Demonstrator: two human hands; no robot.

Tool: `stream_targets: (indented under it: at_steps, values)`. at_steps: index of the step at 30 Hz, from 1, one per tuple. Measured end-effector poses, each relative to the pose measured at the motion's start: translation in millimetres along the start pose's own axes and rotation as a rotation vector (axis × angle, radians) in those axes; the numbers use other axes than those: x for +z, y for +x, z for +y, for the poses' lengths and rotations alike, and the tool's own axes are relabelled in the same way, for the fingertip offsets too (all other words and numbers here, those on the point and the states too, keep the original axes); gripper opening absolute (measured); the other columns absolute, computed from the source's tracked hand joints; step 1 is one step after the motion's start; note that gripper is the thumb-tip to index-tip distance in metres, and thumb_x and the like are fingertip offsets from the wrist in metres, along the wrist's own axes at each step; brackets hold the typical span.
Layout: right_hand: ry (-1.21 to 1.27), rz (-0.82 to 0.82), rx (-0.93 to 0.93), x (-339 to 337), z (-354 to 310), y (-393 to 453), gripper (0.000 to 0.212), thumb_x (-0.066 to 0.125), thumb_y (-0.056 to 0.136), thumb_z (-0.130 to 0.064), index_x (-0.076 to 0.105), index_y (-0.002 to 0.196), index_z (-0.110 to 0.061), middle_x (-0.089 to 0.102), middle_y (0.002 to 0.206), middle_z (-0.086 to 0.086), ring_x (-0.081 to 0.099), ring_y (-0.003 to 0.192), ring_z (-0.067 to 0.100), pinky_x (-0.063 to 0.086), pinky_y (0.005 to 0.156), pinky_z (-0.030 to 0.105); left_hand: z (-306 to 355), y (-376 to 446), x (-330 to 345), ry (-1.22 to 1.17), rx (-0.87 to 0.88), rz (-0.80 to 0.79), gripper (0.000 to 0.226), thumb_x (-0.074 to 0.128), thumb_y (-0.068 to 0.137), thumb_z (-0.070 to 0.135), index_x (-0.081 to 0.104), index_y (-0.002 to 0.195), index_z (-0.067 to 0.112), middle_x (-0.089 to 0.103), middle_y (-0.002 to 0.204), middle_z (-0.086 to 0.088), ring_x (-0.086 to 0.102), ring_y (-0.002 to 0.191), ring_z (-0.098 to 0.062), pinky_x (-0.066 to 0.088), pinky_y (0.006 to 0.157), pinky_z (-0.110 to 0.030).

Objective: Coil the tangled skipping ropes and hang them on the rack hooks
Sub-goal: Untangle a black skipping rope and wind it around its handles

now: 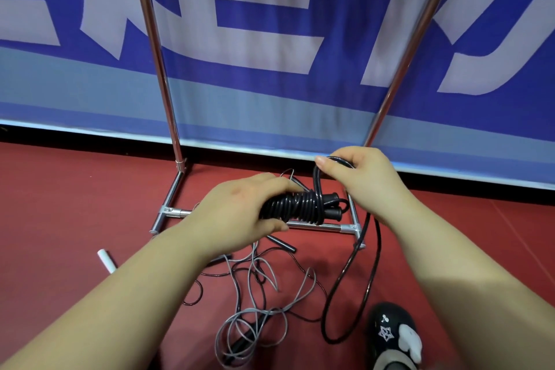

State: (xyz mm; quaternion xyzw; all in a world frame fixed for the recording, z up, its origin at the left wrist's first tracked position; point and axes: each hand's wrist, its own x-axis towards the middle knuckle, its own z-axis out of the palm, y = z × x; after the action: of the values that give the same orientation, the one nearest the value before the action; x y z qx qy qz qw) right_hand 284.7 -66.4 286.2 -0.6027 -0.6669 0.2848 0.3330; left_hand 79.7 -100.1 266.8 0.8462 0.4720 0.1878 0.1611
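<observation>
While wound tight around its paired handles, black rope bundle (pixel 295 207): held level between both hands, above the rack's lower crossbar.
Left grip: left hand (pixel 240 213) curled around the bundle's near end, fingers over the top, thumb underneath.
Right grip: right hand (pixel 365 182) pinching a loop of the same black cord just above and beyond the bundle, thumb and fingers pressed together on it.
Handle ends: two black tips poking out of the coils toward the right grip.
Free tail (pixel 348 285): long black loop hanging down from the right grip, reaching the floor beside the shoe.
Below the left grip: tangle of grey rope (pixel 255 303) and thin dark cords spread on the red floor (pixel 75 219), with a black handle (pixel 282 244) lying among them.
Left of the left grip: white handle (pixel 106 261) on the floor, apart from the tangle.
Beyond both grips: chrome rack (pixel 156 48), two uprights rising from a base frame; hooks out of frame.
Behind the rack: blue banner (pixel 270 105) with large pale lettering.
Under the right forearm: black shoe (pixel 390 333) with white figures.
</observation>
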Motion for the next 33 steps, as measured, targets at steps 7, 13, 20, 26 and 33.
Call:
stream_targets:
  at_steps: [7,13,20,26,33]
  values:
    - [0.324,-0.166,0.256,2,17,9,0.006,0.071,0.082,-0.023,0.072,0.085,-0.018,0.056,0.055,-0.007,0.043,0.052,0.011,0.035,0.057,0.024,-2,-3,6,-0.038,0.053,0.062,0.053,0.074,0.079,0.033,0.053,0.127,0.036,0.057,0.116,0.019,0.051,0.105,0.001,0.042,0.088,-0.020]
    - [0.415,-0.215,0.234,7,9,9,0.033,0.056,0.093,-0.018,0.066,0.061,-0.020,0.041,0.050,-0.002,0.028,0.046,0.011,0.022,0.044,0.017,-2,-3,-1,-0.384,-0.072,0.148,0.048,0.071,0.074,0.042,0.053,0.119,0.047,0.060,0.112,0.025,0.056,0.104,0.002,0.044,0.091,-0.021]
    - [0.342,-0.202,0.109,14,-2,2,0.042,0.048,0.098,-0.027,0.047,0.057,-0.021,0.033,0.051,-0.003,0.024,0.043,0.009,0.021,0.045,0.020,-5,-1,-4,-0.700,-0.257,0.304,0.038,0.079,0.076,0.024,0.061,0.107,0.037,0.068,0.093,0.014,0.064,0.086,-0.005,0.050,0.083,-0.022]
    - [0.206,-0.209,0.001,18,-3,-3,0.027,0.041,0.101,-0.024,0.067,0.098,-0.021,0.038,0.050,-0.007,0.030,0.039,0.001,0.028,0.043,0.012,-8,2,-13,-0.896,-0.389,0.409,0.032,0.074,0.079,0.016,0.062,0.108,0.025,0.071,0.084,-0.005,0.065,0.068,-0.012,0.046,0.057,-0.016]
    - [-0.042,-0.275,-0.042,23,1,-5,0.028,0.038,0.101,-0.024,0.059,0.119,-0.032,0.047,0.055,-0.007,0.041,0.039,0.000,0.039,0.047,0.015,-11,5,-15,-1.111,-0.522,0.411,0.030,0.068,0.085,0.018,0.062,0.115,0.014,0.070,0.082,-0.006,0.068,0.069,-0.020,0.053,0.059,-0.027]
